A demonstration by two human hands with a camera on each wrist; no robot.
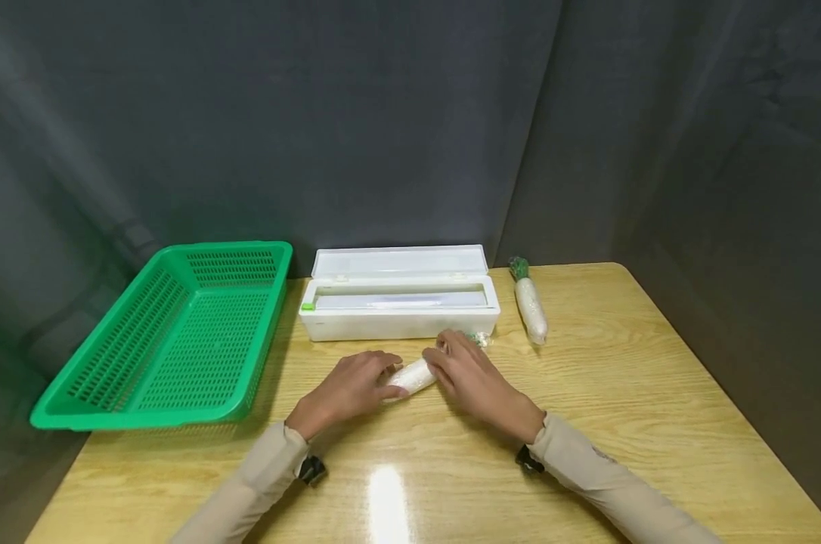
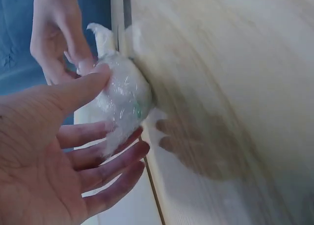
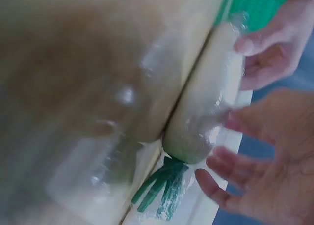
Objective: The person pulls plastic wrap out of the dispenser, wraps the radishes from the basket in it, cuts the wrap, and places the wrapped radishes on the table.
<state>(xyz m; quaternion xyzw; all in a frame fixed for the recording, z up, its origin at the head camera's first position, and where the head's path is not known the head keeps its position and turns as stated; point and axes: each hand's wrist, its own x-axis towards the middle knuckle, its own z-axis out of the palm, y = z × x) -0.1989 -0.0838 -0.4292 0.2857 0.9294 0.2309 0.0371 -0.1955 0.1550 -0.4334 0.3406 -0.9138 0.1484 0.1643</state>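
A white radish [image 1: 413, 376] wrapped in clear film lies slantwise on the table, its green tops [image 3: 164, 188] pointing to the far right. Around its near, tapered end curls my left hand [image 1: 352, 387], thumb on one side and fingers on the other. At the leafy end my right hand [image 1: 475, 381] holds it lightly, thumb on its side and fingertips round the end. The film bunches loosely at the tip in the left wrist view. Just behind stands a white cling film dispenser [image 1: 400, 326] with its lid [image 1: 400, 261] raised.
A second film-wrapped radish [image 1: 531, 310] lies right of the dispenser, near the back edge. On the left sits a green slotted basket [image 1: 247, 400], reaching past the table's left edge. Dark curtains [image 1: 397, 121] hang behind and beside the wooden table [image 1: 621, 393].
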